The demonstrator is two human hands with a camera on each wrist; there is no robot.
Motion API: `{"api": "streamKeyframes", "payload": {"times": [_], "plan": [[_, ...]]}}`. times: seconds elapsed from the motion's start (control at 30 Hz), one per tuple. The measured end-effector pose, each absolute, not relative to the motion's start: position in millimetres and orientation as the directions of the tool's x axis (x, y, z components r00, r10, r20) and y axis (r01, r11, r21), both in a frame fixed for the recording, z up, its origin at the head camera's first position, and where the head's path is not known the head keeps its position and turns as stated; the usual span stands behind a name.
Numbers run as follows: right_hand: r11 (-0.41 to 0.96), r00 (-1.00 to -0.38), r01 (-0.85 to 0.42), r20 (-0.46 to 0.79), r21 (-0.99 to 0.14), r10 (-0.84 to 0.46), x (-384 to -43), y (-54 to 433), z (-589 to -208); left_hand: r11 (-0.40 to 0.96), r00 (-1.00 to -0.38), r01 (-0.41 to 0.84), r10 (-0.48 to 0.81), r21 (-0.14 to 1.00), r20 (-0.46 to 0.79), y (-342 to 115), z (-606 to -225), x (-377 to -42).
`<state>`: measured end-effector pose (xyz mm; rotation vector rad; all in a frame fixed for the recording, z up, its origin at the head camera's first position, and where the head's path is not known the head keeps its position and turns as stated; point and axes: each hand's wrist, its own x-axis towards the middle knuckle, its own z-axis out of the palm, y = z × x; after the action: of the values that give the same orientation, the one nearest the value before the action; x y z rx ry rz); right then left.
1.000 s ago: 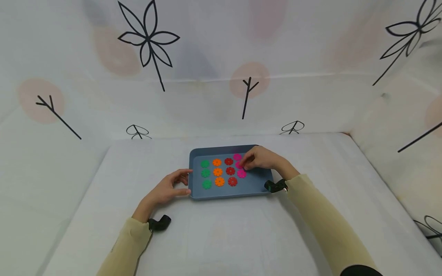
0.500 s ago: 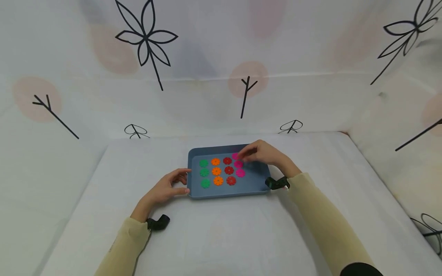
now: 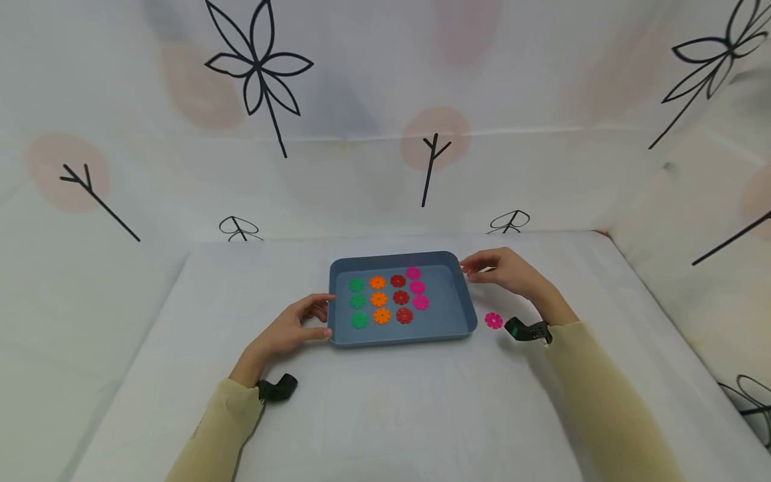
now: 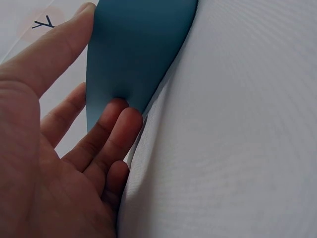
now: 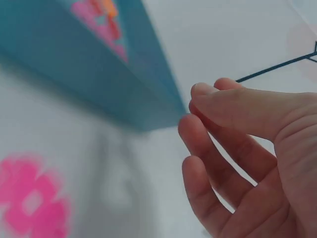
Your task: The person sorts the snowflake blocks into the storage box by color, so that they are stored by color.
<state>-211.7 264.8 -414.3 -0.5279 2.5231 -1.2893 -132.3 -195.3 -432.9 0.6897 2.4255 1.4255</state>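
Across the middle of the head view lies a blue-grey rectangular tray (image 3: 446, 321). In it are rows of small notched flower-shaped discs: green (image 3: 358, 301), orange (image 3: 378, 299), red (image 3: 400, 297) and pink (image 3: 417, 287). One more pink disc (image 3: 494, 320) lies on the tablecloth, right of the tray. My left hand (image 3: 295, 328) touches the tray's left end; the left wrist view shows fingertips (image 4: 130, 124) against its outer wall. My right hand (image 3: 506, 271) is beside the far right corner, fingers loosely bent, holding nothing. Whether it touches the tray I cannot tell.
A white cloth (image 3: 385, 415) covers the table. White fabric walls (image 3: 361, 187) with black plant drawings stand at the back and sides. Each wrist wears a black camera mount (image 3: 278, 388), the right one (image 3: 527, 329) close to the loose pink disc.
My right hand has moved right, from over the pink discs to outside the tray's right end. The loose pink disc beside the tray has come into view. My left hand has stayed put.
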Motion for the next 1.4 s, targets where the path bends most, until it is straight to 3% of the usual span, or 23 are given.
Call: {"api": "streamKeyframes", "payload": {"times": [0.23, 0.6, 0.97, 1.4], "plan": [[0.597, -0.896, -0.207, -0.095, -0.775, -0.434, -187.4, 288.0, -435.7, 0.429, -0.865, 0.28, 0.5, 0.859, 0.032, -202.4, -461.7, -144.9], [0.628, -0.908, -0.174, -0.123, -0.759, -0.4, -160.3, 306.9, -445.0, 0.414, -0.86, 0.288, 0.508, 0.864, 0.043, -203.4, -461.9, -145.7], [0.515, -0.896, -0.124, -0.128, -0.848, -0.426, -152.4, 312.6, -454.7, 0.423, -0.864, 0.292, 0.501, 0.858, 0.047, -204.3, -460.8, -143.7], [0.546, -0.918, -0.15, -0.089, -0.824, -0.386, -147.3, 308.9, -462.4, 0.429, -0.864, 0.271, 0.503, 0.862, 0.021, -200.1, -454.3, -140.4]]}}
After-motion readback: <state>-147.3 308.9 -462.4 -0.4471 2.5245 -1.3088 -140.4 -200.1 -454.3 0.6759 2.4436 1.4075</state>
